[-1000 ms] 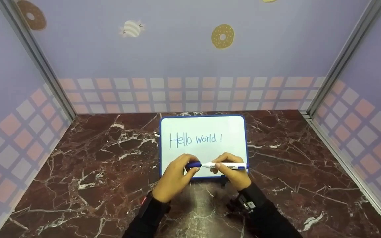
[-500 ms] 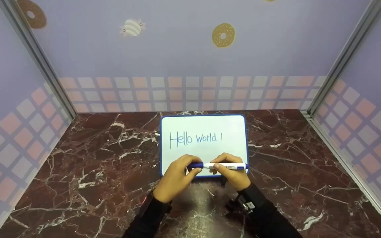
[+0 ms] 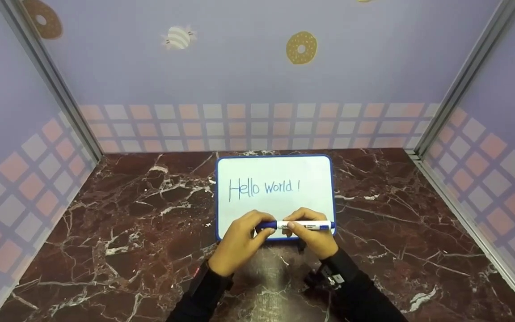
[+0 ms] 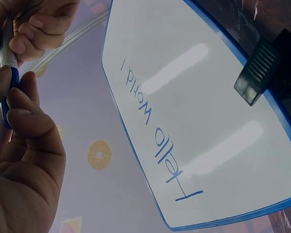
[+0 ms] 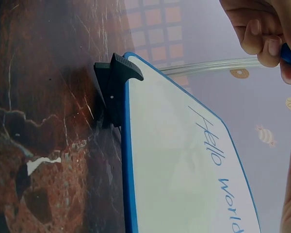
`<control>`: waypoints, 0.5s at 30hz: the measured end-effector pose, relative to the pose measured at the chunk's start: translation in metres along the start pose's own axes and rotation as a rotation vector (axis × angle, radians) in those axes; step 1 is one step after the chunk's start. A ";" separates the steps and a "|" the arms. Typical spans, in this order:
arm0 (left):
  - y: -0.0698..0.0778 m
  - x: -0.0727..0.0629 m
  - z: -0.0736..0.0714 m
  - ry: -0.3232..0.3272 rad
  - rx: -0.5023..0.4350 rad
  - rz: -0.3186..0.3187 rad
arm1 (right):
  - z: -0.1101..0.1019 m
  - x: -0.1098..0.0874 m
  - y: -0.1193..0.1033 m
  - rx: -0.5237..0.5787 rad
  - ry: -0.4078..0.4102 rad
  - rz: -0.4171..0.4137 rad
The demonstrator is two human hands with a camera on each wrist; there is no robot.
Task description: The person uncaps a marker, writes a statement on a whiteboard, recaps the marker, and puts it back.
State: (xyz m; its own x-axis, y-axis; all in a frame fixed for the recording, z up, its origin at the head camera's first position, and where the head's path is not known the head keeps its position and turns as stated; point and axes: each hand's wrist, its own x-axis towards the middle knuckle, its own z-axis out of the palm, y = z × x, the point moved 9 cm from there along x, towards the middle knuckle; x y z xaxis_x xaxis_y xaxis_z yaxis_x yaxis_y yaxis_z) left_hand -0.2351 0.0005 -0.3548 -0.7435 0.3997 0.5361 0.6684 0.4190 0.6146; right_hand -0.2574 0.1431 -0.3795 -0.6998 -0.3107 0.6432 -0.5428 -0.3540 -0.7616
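Note:
A white whiteboard marker point(image 3: 304, 225) with blue ends lies level between both hands, above the lower part of the whiteboard point(image 3: 275, 167). My left hand point(image 3: 239, 241) pinches its blue cap point(image 3: 268, 225) between thumb and fingers; the left wrist view shows that cap point(image 4: 12, 85) up close, meeting the white barrel. Around the barrel, my right hand point(image 3: 316, 235) has its thumb and fingers closed. The blue-framed board carries "Hello world !" in blue handwriting point(image 4: 160, 141). In the right wrist view, my left hand point(image 5: 262, 29) covers most of the cap.
Black clip-like holders grip the board's near edge, one point(image 4: 257, 73) in the left wrist view and one point(image 5: 117, 82) in the right wrist view. The dark red marbled tabletop point(image 3: 150, 250) is bounded by lilac walls point(image 3: 239, 80) with printed doughnuts and checks.
My left hand has moved slightly right with the cap. The gap between cap and barrel has closed, covering the marker's tip. My right hand has stayed nearly still.

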 end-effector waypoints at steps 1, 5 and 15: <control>0.001 0.000 0.000 0.006 -0.001 0.009 | 0.000 0.000 0.000 -0.001 0.001 -0.002; 0.003 -0.001 -0.001 0.032 -0.005 0.034 | 0.000 -0.001 -0.001 -0.011 0.001 -0.006; 0.013 -0.003 -0.006 0.100 0.020 0.098 | 0.002 0.000 -0.001 0.025 -0.008 0.032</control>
State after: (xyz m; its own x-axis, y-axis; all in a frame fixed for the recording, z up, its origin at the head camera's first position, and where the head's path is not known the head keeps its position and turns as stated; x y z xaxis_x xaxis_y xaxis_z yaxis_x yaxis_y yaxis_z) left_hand -0.2248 -0.0001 -0.3449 -0.6721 0.3571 0.6487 0.7377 0.3986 0.5449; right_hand -0.2555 0.1417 -0.3786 -0.7128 -0.3288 0.6195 -0.5086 -0.3658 -0.7794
